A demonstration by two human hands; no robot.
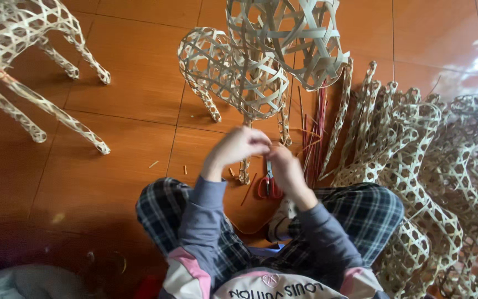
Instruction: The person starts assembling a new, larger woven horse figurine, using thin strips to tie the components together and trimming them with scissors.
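Sitting on the tiled floor (112,182), the person brings the left hand (239,147) and right hand (284,166) together, fingers curled, seemingly pinching a thin strip at the leg of the woven bamboo animal frame (239,77); the grip is blurred. Red-handled scissors (269,185) lie below. Judging by this, weaving continues; next comes steady threading.

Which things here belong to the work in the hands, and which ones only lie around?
In use: left hand, right hand, woven bamboo frame, red strips.

Lying about: red scissors, finished frame, pile of woven pieces, scraps on the floor.
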